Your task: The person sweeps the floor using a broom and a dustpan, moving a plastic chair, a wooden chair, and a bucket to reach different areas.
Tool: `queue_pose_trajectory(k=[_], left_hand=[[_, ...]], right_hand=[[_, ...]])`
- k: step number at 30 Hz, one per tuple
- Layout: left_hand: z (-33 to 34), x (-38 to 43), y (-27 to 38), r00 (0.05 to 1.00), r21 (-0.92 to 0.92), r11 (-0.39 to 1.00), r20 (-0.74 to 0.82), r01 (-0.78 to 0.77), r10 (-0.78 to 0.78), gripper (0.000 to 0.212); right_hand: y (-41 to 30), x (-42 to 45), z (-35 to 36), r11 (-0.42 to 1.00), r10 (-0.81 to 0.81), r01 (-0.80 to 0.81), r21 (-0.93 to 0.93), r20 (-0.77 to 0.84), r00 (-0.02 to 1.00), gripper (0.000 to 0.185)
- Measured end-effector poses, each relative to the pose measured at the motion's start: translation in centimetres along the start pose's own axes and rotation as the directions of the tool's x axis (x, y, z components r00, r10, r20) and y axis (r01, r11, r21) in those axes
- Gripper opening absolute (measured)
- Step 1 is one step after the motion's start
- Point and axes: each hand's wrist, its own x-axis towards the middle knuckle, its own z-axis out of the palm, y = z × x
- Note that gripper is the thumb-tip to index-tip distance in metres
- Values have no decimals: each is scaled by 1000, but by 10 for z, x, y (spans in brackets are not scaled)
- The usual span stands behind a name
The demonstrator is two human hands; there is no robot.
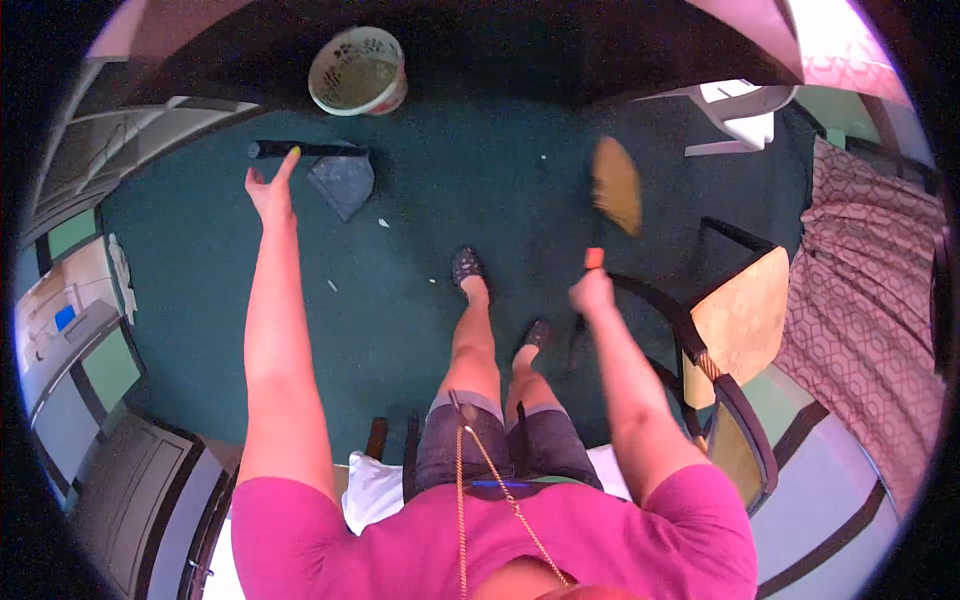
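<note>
My left hand (271,196) is stretched forward and holds the black handle of a long-handled dustpan. The dustpan's grey pan (343,181) is seen below that handle, over the dark green floor (390,330). My right hand (593,292) grips a broom just under its orange handle end (594,258). The broom's yellow-brown bristle head (618,186) is blurred and lies ahead of that hand. Small white scraps are scattered on the floor, one of them a pale piece (384,223) near the pan.
A pale bucket (358,75) with a patterned inside stands ahead. To the right are a wooden-seated chair (739,315), a white plastic chair (739,112) and a patterned curtain (862,300). Shelving (142,142) runs along the left, with a grey door (135,502) behind it.
</note>
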Motion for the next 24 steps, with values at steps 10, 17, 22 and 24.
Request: queue_pose_trajectory(k=[10, 17, 22, 24], left_hand=[[21, 48, -18, 990, -123, 989, 105, -77, 90, 27], [-115, -37, -38, 972, -407, 892, -44, 195, -233, 10], [-200, -118, -67, 852, -240, 906, -321, 349, -413, 14], [-208, -138, -88, 780, -329, 851, -359, 408, -513, 16]], right_hand=[[32, -192, -141, 833, -485, 335, 441, 287, 826, 59], [51, -63, -139, 989, -47, 47, -138, 4, 999, 49], [-58, -43, -43, 975, -118, 155, -159, 220, 968, 29], [-72, -66, -8, 957, -208, 269, -106, 396, 895, 44]])
